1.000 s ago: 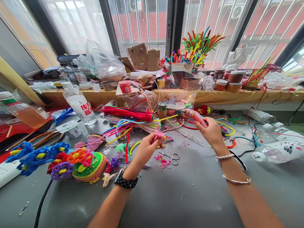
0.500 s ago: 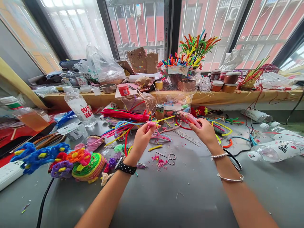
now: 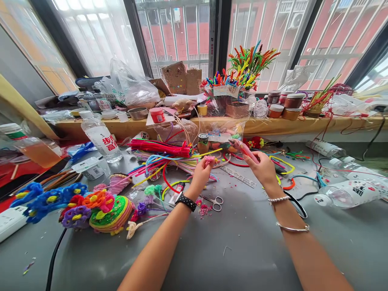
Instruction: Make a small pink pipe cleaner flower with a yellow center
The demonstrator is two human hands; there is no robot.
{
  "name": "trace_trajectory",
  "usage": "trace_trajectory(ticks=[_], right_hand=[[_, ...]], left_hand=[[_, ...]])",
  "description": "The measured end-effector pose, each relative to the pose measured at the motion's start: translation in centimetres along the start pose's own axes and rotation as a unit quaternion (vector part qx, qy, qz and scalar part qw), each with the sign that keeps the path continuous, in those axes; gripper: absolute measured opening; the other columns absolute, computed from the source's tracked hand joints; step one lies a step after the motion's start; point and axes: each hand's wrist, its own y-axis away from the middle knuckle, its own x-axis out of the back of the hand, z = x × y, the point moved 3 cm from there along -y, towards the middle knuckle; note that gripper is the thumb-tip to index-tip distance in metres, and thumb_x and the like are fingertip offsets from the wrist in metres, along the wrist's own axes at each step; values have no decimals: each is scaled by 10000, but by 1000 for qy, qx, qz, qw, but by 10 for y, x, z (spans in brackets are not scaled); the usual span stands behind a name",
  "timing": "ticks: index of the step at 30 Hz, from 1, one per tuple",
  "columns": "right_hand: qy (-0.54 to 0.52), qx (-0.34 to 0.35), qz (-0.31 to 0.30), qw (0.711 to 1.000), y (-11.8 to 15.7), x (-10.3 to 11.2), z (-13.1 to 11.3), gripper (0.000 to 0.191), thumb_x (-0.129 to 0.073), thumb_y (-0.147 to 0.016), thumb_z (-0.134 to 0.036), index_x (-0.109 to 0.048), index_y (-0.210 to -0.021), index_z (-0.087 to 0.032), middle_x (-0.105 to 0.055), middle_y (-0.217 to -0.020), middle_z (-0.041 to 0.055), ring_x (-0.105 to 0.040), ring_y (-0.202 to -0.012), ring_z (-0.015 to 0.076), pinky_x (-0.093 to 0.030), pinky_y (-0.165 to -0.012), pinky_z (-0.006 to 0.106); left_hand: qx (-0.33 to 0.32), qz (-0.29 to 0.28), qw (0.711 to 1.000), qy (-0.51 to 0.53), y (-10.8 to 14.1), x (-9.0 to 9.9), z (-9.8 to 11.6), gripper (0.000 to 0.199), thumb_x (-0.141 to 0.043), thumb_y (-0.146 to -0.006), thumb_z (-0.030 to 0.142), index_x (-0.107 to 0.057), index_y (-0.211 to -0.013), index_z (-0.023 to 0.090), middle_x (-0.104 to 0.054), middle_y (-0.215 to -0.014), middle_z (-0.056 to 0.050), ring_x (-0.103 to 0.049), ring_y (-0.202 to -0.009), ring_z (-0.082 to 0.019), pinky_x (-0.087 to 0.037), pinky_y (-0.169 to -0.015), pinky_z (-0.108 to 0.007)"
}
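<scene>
My left hand [image 3: 200,174] pinches a small pink fuzzy pipe-cleaner piece [image 3: 209,160], partly covered by the fingers. A pink glue gun [image 3: 246,150] is gripped in my right hand [image 3: 263,169], its dark nozzle pointing left and apart from the pink piece. Beyond my left hand lies a bundle of red and pink pipe cleaners [image 3: 160,148]. Small scissors [image 3: 217,203] rest on the table just below my left hand, beside pink fuzzy scraps [image 3: 204,209]. Between the hands, a clear ruler [image 3: 238,176] lies flat.
Fuzzy blue flowers [image 3: 51,199] and a round green-topped piece [image 3: 110,216] sit at left. Plastic bottles stand or lie at left [image 3: 101,139] and right [image 3: 354,192]. A black cable [image 3: 56,258] crosses the left side. Jars [image 3: 294,107] line the sill.
My left hand has moved right with the pink piece, nearer the glue gun. A small tube on the table behind the left wrist has come into view. My right hand has barely moved.
</scene>
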Motion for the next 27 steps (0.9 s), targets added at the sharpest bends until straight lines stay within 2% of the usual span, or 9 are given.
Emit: trace_trajectory(ticks=[3,5,11,15,18,23,27], right_hand=[[-10,-14,6,1000,-1,0,3,444,-487,-659,-544,-587,-800,-135,-587,-768,77,-510,-694,205,-372,-630,304],[-18,-19,11,1000,-1,1,4,452,-485,-658,-547,-587,-809,-134,-589,-773,80,-510,-688,204,-376,-633,309],[-19,-18,29,999,-2,2,3,436,-502,-649,-544,-588,-778,-137,-582,-766,79,-504,-693,203,-380,-643,312],[-20,-29,34,999,-2,3,3,409,-507,-661,-521,-586,-781,-138,-578,-756,72,-504,-678,196,-382,-635,306],[-22,-30,41,998,-1,5,3,402,-512,-663,-513,-585,-781,-137,-579,-758,73,-504,-681,197,-383,-637,307],[-26,-23,67,997,-1,8,5,417,-519,-654,-520,-590,-794,-134,-573,-757,72,-500,-670,192,-389,-634,310],[-31,-15,115,993,-1,15,6,440,-514,-658,-537,-589,-813,-132,-570,-769,74,-500,-683,189,-394,-645,311]], left_hand=[[-18,-55,998,-14,4,-2,0,193,-473,-757,359,-520,-754,172,-600,-632,11,-345,-414,-52,-327,-472,-191],[-34,-63,997,-34,7,0,2,201,-451,-769,370,-508,-759,177,-603,-644,8,-367,-440,-63,-325,-479,-193],[-57,-42,996,-60,18,11,11,205,-447,-769,360,-500,-714,169,-503,-549,32,-355,-453,-73,-297,-468,-201],[-74,-4,995,-64,23,20,22,178,-477,-756,335,-496,-698,168,-431,-519,48,-363,-478,-75,-305,-494,-199],[-64,26,996,-55,27,28,31,176,-482,-751,337,-492,-712,166,-385,-487,62,-330,-447,-71,-286,-462,-199],[-83,37,991,-98,39,44,42,157,-472,-758,306,-479,-683,168,-405,-507,56,-347,-469,-72,-294,-471,-193],[-82,42,986,-136,47,57,36,189,-457,-763,299,-457,-626,170,-414,-502,52,-344,-468,-75,-297,-473,-195]])
